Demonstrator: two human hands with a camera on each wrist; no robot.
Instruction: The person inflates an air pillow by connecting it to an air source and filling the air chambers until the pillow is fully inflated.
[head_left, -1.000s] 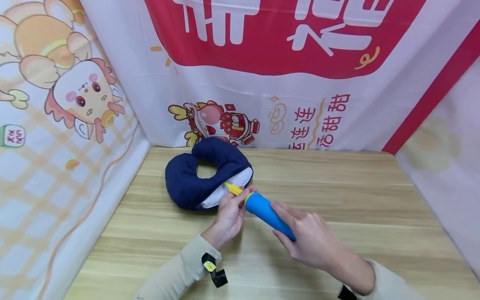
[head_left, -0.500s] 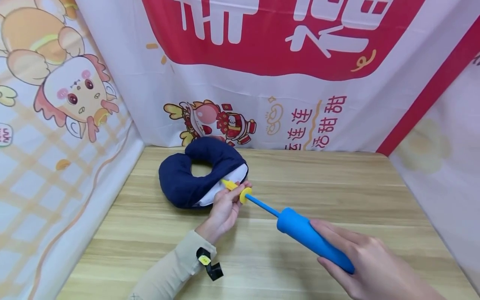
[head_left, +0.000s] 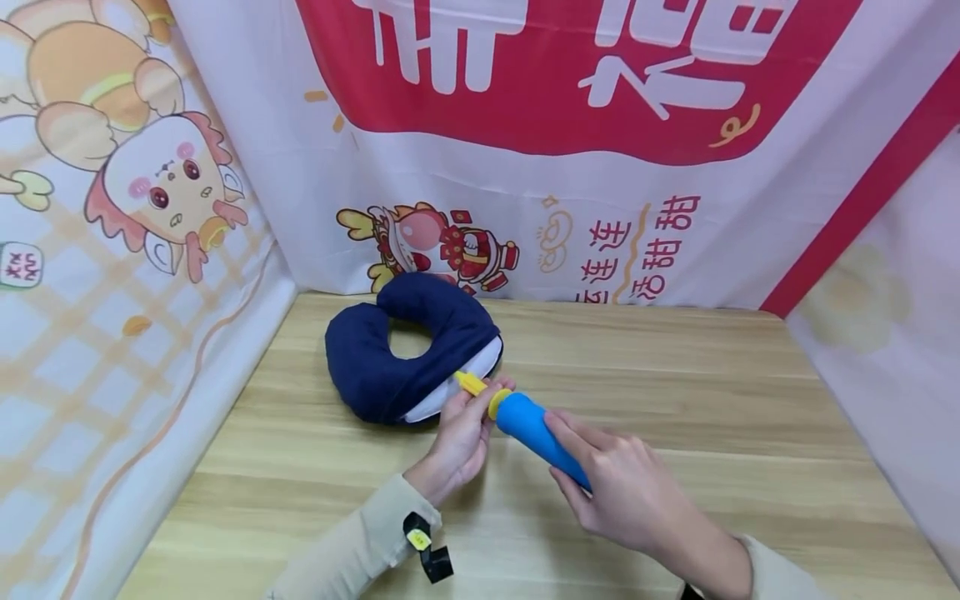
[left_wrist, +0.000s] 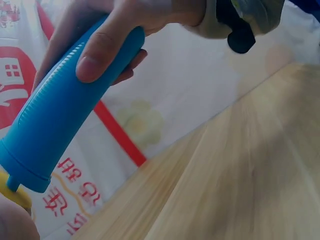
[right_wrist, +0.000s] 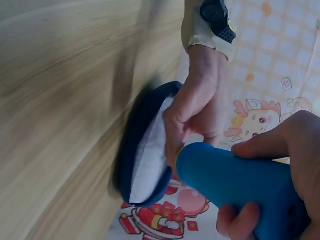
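A navy U-shaped neck pillow (head_left: 367, 367) lies on the table, its cover parted along the near side over a white inner part (head_left: 431, 402). My left hand (head_left: 459, 440) pinches the yellow nozzle (head_left: 471, 382) of a hand pump, whose tip points at that white part. Whether the tip sits in a valve is hidden. The pump's blue barrel (head_left: 538, 432) is gripped by my right hand (head_left: 633, 492) and stands close to the yellow collar (head_left: 498, 403). In the left wrist view, a short bit of blue rod (left_wrist: 13, 183) shows between barrel and collar.
The wooden table (head_left: 675, 375) extends to the right of the hands. A printed cloth (head_left: 300, 167) hangs behind it, and a patterned cloth (head_left: 172, 333) borders the left side. Black wrist straps (head_left: 429, 550) sit on the sleeves.
My right hand drew the blue barrel back toward the lower right, baring the rod, then pushed it up to the yellow collar again. The left hand kept its hold at the nozzle.
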